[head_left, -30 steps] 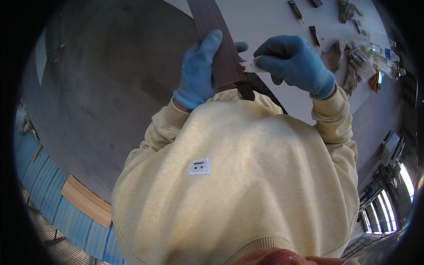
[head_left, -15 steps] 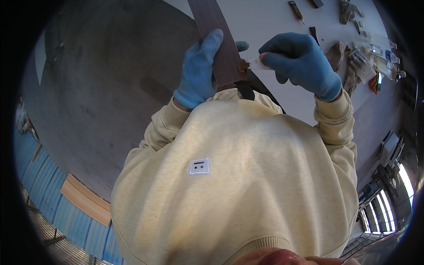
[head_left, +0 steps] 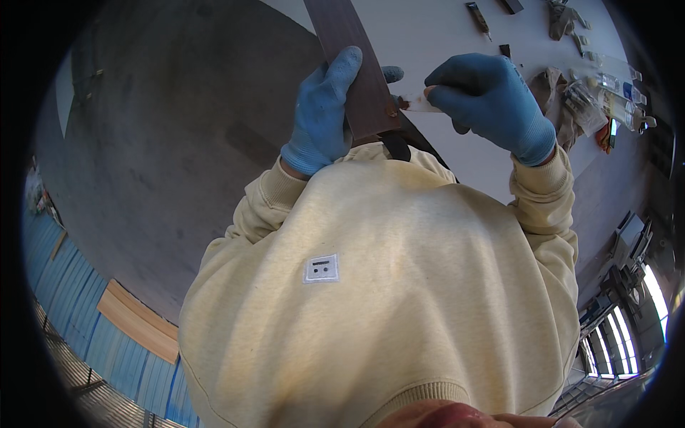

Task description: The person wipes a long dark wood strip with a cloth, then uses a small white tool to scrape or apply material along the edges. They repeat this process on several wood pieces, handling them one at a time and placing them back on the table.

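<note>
A long dark-brown wood-grain board (head_left: pixel 354 71) is gripped in my blue-gloved left hand (head_left: pixel 321 114), the thumb on its face and a fingertip showing past its right edge. Near the board's lower right corner there is a small brown smear (head_left: pixel 392 110). Just right of that edge, my blue-gloved right hand (head_left: pixel 492 100) pinches a thin whitish scraper (head_left: pixel 419 104). Brown paste (head_left: pixel 404 103) coats the scraper's tip, which appears slightly apart from the board. The scraper's held end is hidden by my fingers.
A white tabletop (head_left: pixel 457 146) extends beyond my hands. On it lie a dark tube (head_left: pixel 479 19), a brownish rag (head_left: pixel 548 85) and clear plastic bottles (head_left: pixel 619 107) at the right. Dark grey floor (head_left: pixel 185 143) stretches to the left, with light wooden planks (head_left: pixel 139 321) at lower left.
My right hand has shifted slightly right, drawing the scraper's tip off the board's edge. My left hand and the board have barely moved.
</note>
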